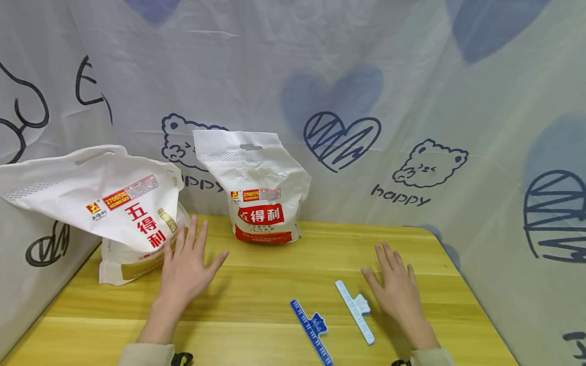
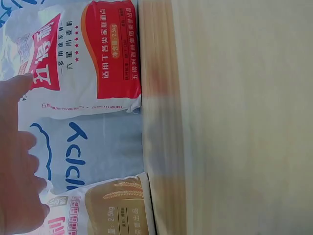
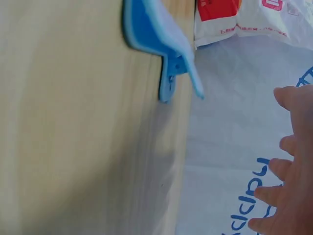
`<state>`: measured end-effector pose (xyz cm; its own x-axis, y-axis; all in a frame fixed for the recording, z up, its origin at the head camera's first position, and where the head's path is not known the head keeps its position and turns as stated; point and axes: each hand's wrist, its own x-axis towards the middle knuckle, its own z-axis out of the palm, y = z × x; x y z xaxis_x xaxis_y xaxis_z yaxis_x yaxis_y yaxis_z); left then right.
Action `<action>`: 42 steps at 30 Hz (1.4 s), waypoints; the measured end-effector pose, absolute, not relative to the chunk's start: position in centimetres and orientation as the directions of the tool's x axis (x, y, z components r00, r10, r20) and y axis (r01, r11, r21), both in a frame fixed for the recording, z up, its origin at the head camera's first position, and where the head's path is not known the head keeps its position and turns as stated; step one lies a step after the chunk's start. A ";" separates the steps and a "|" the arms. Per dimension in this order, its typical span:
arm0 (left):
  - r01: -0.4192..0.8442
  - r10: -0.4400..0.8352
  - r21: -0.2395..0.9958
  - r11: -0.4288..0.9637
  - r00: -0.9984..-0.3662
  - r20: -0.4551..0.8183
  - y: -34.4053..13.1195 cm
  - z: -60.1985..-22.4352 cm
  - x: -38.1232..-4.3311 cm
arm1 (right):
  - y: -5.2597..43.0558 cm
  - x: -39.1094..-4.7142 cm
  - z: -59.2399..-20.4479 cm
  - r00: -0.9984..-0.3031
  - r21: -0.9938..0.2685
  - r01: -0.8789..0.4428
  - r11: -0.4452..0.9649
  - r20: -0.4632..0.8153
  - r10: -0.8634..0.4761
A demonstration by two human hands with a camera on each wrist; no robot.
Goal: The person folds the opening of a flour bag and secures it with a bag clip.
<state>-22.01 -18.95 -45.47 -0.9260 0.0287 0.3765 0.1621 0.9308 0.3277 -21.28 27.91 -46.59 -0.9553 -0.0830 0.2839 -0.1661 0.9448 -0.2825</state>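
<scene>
My left hand [image 1: 185, 267], fingers spread, hovers over the table near the white flour bag with a gold base [image 1: 133, 218], which leans at the left. Another flour bag, white with a red label [image 1: 261, 215], stands upright at the back middle. My right hand [image 1: 396, 284] is held with straight fingers just right of a light blue bag clip [image 1: 355, 311]. Left of that lies a dark blue bag clip [image 1: 312, 333]. Neither hand holds anything. In the right wrist view, the light blue clip [image 3: 164, 44] rises from the table, apart from my right hand [image 3: 288, 171].
The yellow wood-grain table [image 1: 256, 305] has its right edge sloping away beyond my right hand. A pale curtain [image 1: 412, 101] printed with hearts and bears hangs behind the table and along both sides.
</scene>
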 end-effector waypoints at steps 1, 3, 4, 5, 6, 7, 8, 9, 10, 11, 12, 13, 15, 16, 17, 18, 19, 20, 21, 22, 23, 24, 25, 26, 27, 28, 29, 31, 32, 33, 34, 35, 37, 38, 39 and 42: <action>0.165 0.025 0.333 0.928 -0.922 0.386 -18.9 -45.4 -22.1 | 27.8 -21.3 -46.5 -0.950 -0.287 -0.178 0.941 0.299 -0.089; 0.170 0.016 0.344 0.923 -0.913 0.407 -18.8 -45.3 -22.2 | 27.4 -21.3 -46.4 -0.939 -0.300 -0.207 0.931 0.329 -0.103; 0.173 0.011 0.350 0.921 -0.908 0.418 -18.7 -45.3 -22.3 | 27.3 -21.3 -46.3 -0.933 -0.305 -0.222 0.926 0.343 -0.111; 0.176 0.007 0.356 0.918 -0.903 0.430 -18.6 -45.2 -22.4 | 27.0 -21.3 -46.2 -0.928 -0.311 -0.236 0.921 0.354 -0.118; 0.181 0.002 0.363 0.914 -0.897 0.442 -18.5 -45.1 -22.5 | 26.8 -21.4 -46.1 -0.920 -0.317 -0.252 0.914 0.370 -0.126; 0.185 -0.003 0.369 0.911 -0.891 0.454 -18.4 -45.0 -22.6 | 26.6 -21.5 -46.0 -0.915 -0.327 -0.266 0.907 0.382 -0.131; 0.188 -0.007 0.372 0.909 -0.885 0.465 -18.3 -45.0 -22.8 | 26.3 -21.6 -45.9 -0.909 -0.336 -0.279 0.899 0.393 -0.136; 0.192 -0.011 0.376 0.906 -0.880 0.475 -18.2 -44.9 -22.9 | 26.1 -21.7 -45.7 -0.905 -0.351 -0.294 0.889 0.402 -0.140; 0.196 -0.014 0.380 0.904 -0.875 0.484 -18.1 -44.8 -23.1 | 25.8 -21.8 -45.6 -0.900 -0.366 -0.308 0.878 0.411 -0.144; 0.198 -0.016 0.382 0.903 -0.872 0.489 -18.0 -44.7 -23.2 | 25.5 -21.9 -45.4 -0.896 -0.385 -0.322 0.865 0.418 -0.147; 0.200 -0.017 0.385 0.901 -0.870 0.492 -17.9 -44.5 -23.4 | 25.2 -22.1 -45.3 -0.891 -0.400 -0.338 0.852 0.428 -0.152; 0.201 -0.019 0.387 0.900 -0.869 0.495 -17.8 -44.4 -23.5 | 24.9 -22.2 -45.1 -0.889 -0.418 -0.351 0.838 0.429 -0.158; 0.201 -0.022 0.391 0.898 -0.868 0.497 -17.6 -44.3 -23.7 | 24.3 -22.4 -44.7 -0.886 -0.449 -0.377 0.810 0.430 -0.174; 0.202 -0.022 0.392 0.897 -0.867 0.497 -17.6 -44.2 -23.8 | 23.9 -22.6 -44.6 -0.885 -0.459 -0.386 0.800 0.428 -0.182; 0.204 -0.021 0.393 0.897 -0.866 0.499 -17.5 -44.1 -24.0 | 23.6 -22.7 -44.4 -0.884 -0.468 -0.395 0.790 0.427 -0.189; 0.207 -0.020 0.392 0.896 -0.865 0.501 -17.4 -44.1 -24.2 | 23.3 -22.9 -44.3 -0.883 -0.473 -0.404 0.783 0.426 -0.198; 0.207 -0.020 0.391 0.897 -0.864 0.504 -17.3 -44.0 -24.4 | 22.9 -23.0 -44.1 -0.881 -0.478 -0.412 0.775 0.425 -0.206; 0.209 -0.020 0.389 0.897 -0.862 0.507 -17.2 -43.9 -24.6 | 22.5 -23.2 -43.9 -0.880 -0.485 -0.419 0.768 0.424 -0.213; 0.211 -0.018 0.388 0.897 -0.859 0.511 -17.1 -43.8 -24.8 | 22.2 -23.4 -43.7 -0.879 -0.490 -0.426 0.761 0.424 -0.219; 0.215 -0.017 0.386 0.897 -0.856 0.517 -17.0 -43.7 -25.0 | 21.7 -23.6 -43.5 -0.876 -0.494 -0.434 0.754 0.427 -0.224; 0.218 -0.016 0.384 0.897 -0.853 0.522 -16.9 -43.6 -25.2 | 21.3 -23.9 -43.3 -0.872 -0.496 -0.442 0.747 0.432 -0.229; 0.222 -0.017 0.387 0.895 -0.850 0.526 -16.8 -43.5 -25.4 | 20.9 -24.1 -43.1 -0.869 -0.499 -0.450 0.741 0.436 -0.233; 0.224 -0.017 0.386 0.895 -0.847 0.531 -16.8 -43.4 -25.6 | 20.5 -24.3 -42.9 -0.866 -0.504 -0.457 0.733 0.440 -0.237; 0.228 -0.017 0.387 0.893 -0.845 0.535 -16.7 -43.3 -25.8 | 20.0 -24.6 -42.7 -0.864 -0.509 -0.462 0.726 0.443 -0.239; 0.230 -0.017 0.390 0.892 -0.843 0.537 -16.6 -43.2 -26.0 | 19.6 -24.8 -42.6 -0.860 -0.511 -0.470 0.719 0.449 -0.243; 0.233 -0.016 0.388 0.891 -0.841 0.541 -16.5 -43.1 -26.2 | 19.2 -25.1 -42.4 -0.857 -0.515 -0.476 0.713 0.453 -0.245; 0.234 -0.015 0.388 0.892 -0.841 0.541 -16.4 -43.0 -26.4 | 18.7 -25.3 -42.3 -0.855 -0.516 -0.481 0.709 0.457 -0.247; 0.237 -0.011 0.385 0.892 -0.841 0.542 -16.3 -42.9 -26.7 | 17.9 -25.8 -42.0 -0.850 -0.522 -0.490 0.698 0.463 -0.251; 0.241 -0.009 0.388 0.890 -0.840 0.542 -16.2 -42.8 -26.9 | 17.5 -26.0 -41.9 -0.846 -0.523 -0.497 0.693 0.468 -0.254; 0.245 -0.008 0.391 0.887 -0.840 0.543 -16.1 -42.8 -27.0 | 17.1 -26.3 -41.9 -0.843 -0.522 -0.503 0.688 0.471 -0.259; 0.248 -0.005 0.391 0.886 -0.840 0.543 -16.1 -42.8 -27.2 | 16.7 -26.6 -41.8 -0.840 -0.522 -0.508 0.685 0.474 -0.263; 0.253 -0.002 0.395 0.883 -0.840 0.543 -16.0 -42.7 -27.3 | 16.2 -26.8 -41.8 -0.840 -0.523 -0.511 0.682 0.474 -0.266; 0.263 0.000 0.405 0.876 -0.839 0.544 -15.9 -42.8 -27.6 | 15.4 -27.3 -41.8 -0.837 -0.528 -0.518 0.673 0.474 -0.273; 0.268 0.000 0.412 0.871 -0.839 0.545 -15.9 -42.8 -27.7 | 15.1 -27.6 -41.8 -0.837 -0.532 -0.519 0.668 0.473 -0.274; 0.272 0.000 0.417 0.867 -0.837 0.547 -15.8 -42.8 -27.9 | 14.7 -27.9 -41.8 -0.839 -0.538 -0.518 0.665 0.472 -0.272; 0.279 -0.008 0.439 0.854 -0.836 0.548 -15.7 -42.9 -28.4 | 13.8 -28.8 -41.9 -0.836 -0.556 -0.523 0.646 0.481 -0.263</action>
<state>-28.40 -15.69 -42.89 -0.8364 -0.0084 0.5480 0.2791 0.8540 0.4391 -28.75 13.80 -41.94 -0.8361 -0.2634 0.4812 -0.5233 0.6461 -0.5556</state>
